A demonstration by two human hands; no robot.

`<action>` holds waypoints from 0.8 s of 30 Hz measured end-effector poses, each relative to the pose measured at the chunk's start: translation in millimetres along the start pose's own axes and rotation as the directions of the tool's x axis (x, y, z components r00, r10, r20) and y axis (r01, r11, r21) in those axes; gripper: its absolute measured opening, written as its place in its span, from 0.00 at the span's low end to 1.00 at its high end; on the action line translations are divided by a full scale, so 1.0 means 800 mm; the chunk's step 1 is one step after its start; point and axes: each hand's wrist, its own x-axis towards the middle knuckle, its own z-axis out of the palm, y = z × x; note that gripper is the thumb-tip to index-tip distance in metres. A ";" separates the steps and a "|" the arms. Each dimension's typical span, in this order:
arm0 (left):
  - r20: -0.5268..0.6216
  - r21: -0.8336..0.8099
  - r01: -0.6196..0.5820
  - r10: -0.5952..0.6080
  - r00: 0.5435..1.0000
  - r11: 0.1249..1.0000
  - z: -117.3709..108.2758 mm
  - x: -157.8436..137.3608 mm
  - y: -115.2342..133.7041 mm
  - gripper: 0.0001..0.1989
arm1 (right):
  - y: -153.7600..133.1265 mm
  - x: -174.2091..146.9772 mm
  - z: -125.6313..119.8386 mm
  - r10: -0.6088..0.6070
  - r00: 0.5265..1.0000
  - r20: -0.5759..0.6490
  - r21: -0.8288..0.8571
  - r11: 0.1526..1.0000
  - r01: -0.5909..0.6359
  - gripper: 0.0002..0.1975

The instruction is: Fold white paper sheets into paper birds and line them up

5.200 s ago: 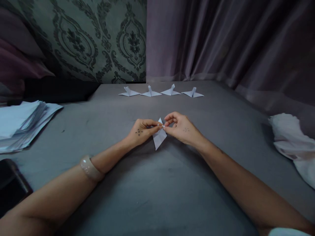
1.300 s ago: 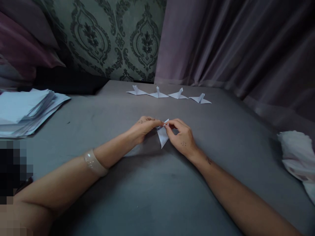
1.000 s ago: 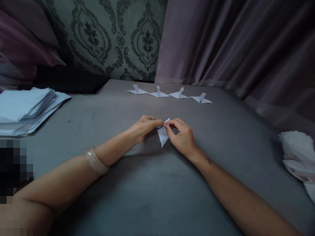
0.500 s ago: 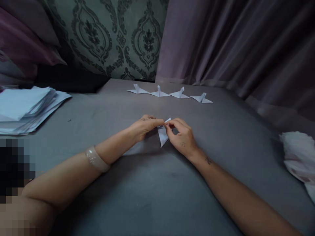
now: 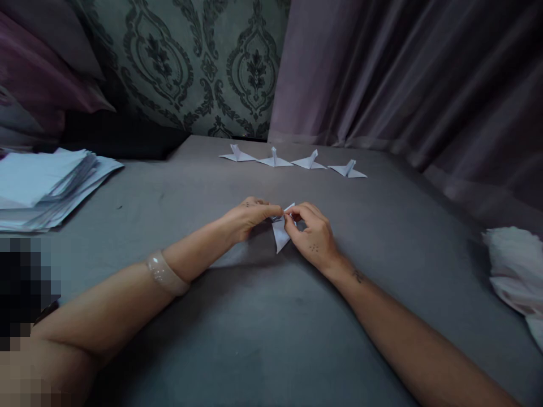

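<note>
A folded white paper crane (image 5: 281, 234) is held up between my two hands over the grey sheet. My left hand (image 5: 250, 216) comes from the left, its thumb and fingers closed on the paper's upper part. From the right, my right hand (image 5: 311, 229) pinches the same spot with thumb and forefinger, so the fingertips of both hands nearly meet. One pointed wing hangs down below the fingers and another tip shows above them. The part under the fingertips is hidden.
Several finished paper cranes (image 5: 274, 161) stand in a row farther back on the grey sheet (image 5: 254, 339). A stack of white paper (image 5: 38, 186) lies at the left. Crumpled white plastic (image 5: 515, 268) sits at the right edge. A purple curtain (image 5: 335, 68) hangs behind.
Almost nothing differs. Both hands keep their pinch on the paper crane, with only a very slight shift of the arms.
</note>
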 end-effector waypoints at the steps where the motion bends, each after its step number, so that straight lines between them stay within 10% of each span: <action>1: -0.003 -0.001 -0.001 0.001 1.000 1.000 0.000 0.000 0.000 0.05 | 0.000 0.000 0.000 0.006 1.000 0.004 -0.003 1.000 -0.006 0.05; 24: 0.125 0.099 -0.254 0.241 0.962 0.962 -0.010 -0.001 -0.018 0.19 | 0.024 -0.018 -0.008 0.294 0.930 0.219 0.064 0.947 -0.314 0.08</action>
